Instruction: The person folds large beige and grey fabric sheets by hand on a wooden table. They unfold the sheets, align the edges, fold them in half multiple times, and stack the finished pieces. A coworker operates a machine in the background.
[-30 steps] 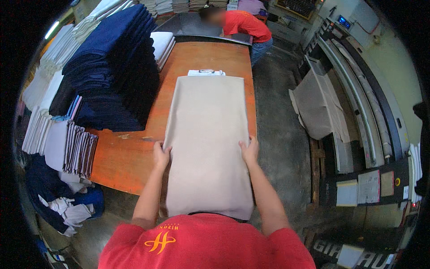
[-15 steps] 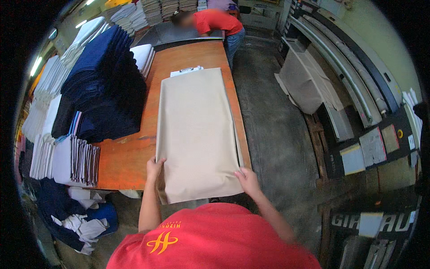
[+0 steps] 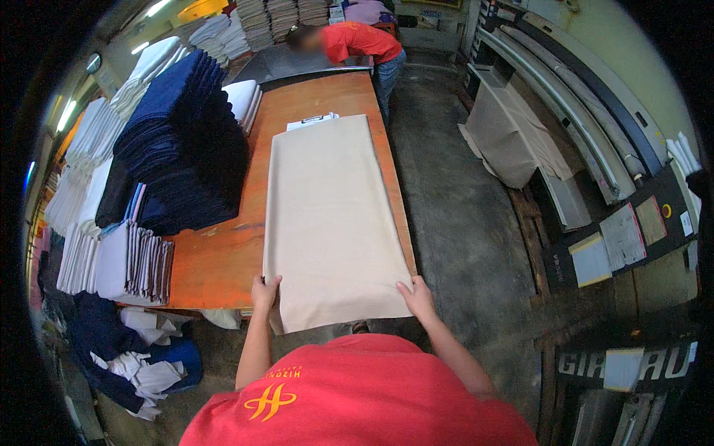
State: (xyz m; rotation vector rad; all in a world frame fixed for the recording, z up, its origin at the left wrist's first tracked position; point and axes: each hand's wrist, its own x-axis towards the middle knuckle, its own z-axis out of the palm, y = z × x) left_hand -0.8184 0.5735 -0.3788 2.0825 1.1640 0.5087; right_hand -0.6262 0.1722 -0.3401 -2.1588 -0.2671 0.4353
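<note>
A long folded beige cloth (image 3: 326, 208) lies lengthwise on the orange wooden table (image 3: 201, 275), its near end hanging past the table's front edge. My left hand (image 3: 264, 292) grips its left side near that end, thumb on top. My right hand (image 3: 416, 296) grips the near right corner, fingers curled around the edge. A white clipboard (image 3: 303, 123) lies under or just beyond the cloth's far end.
Tall navy fabric stacks (image 3: 167, 134) and white folded piles (image 3: 134, 264) fill the table's left. A co-worker in red (image 3: 364, 42) bends over the dark far tabletop. A floor aisle (image 3: 446, 223) separates the table from racks with rolls (image 3: 558, 97). Loose cloth (image 3: 141, 375) lies lower left.
My right hand has slid down the cloth's side to its near corner, and my left hand sits slightly nearer that end. The fold along the cloth's right side looks smoother than half a second ago.
</note>
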